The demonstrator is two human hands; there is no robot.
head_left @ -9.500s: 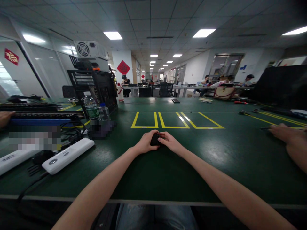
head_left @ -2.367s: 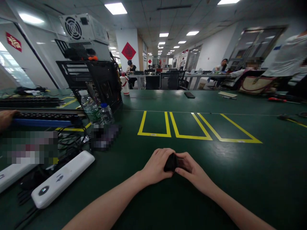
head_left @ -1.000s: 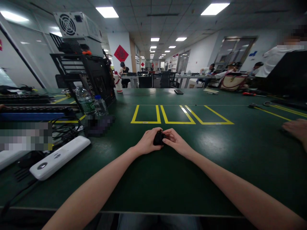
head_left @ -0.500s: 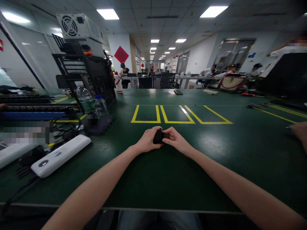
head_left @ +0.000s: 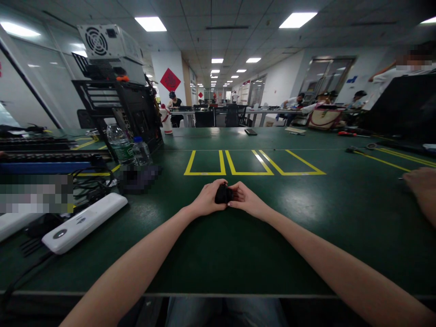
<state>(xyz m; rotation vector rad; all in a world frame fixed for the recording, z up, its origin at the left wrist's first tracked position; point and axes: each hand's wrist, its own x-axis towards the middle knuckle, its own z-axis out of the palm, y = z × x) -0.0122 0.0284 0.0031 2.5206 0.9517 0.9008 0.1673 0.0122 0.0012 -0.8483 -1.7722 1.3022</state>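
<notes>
A small black object point(head_left: 223, 194), rounded in outline with a narrower part on its right, is held just above or on the green table; its exact kind does not show. My left hand point(head_left: 208, 196) wraps it from the left, thumb on the near side and fingers over the far side. From the right, my right hand point(head_left: 243, 196) has its fingers curled round the object's narrower end, with the thumb low on the near side. Part of the object is hidden by the fingers of both hands.
Yellow tape outlines point(head_left: 250, 173) mark the table point(head_left: 238, 254) beyond my hands. Left are a white power bank-like device point(head_left: 85, 222), cables, bottles point(head_left: 119, 143) and a black computer frame point(head_left: 126, 109). Another person's hand point(head_left: 422, 186) rests at the right edge.
My right hand's fingers have shifted on the black object's right end, the thumb moving lower. My left hand keeps its hold. The view has tilted slightly.
</notes>
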